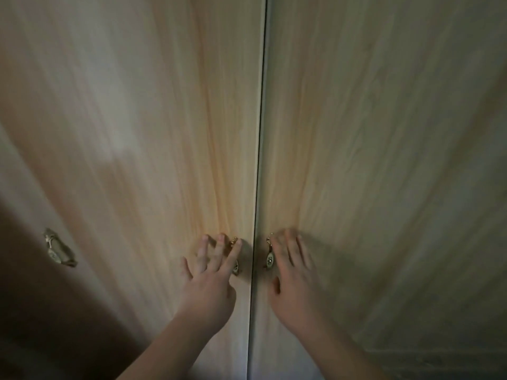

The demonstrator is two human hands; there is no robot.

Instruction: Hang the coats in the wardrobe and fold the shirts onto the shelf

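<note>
Pale wooden wardrobe doors [164, 133] fill our view, shut along the centre seam [259, 187]. Our left hand [211, 281] and right hand [292, 275] spread wide, empty, either side of that seam at the handles [270, 259]. No coats or shirts show; we judge everything remains undone.

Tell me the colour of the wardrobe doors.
Light beige wood grain on the wardrobe doors, seen in the head view.

Wardrobe [164, 133] of pale wood grain, both doors shut, meeting at a narrow dark seam
</note>
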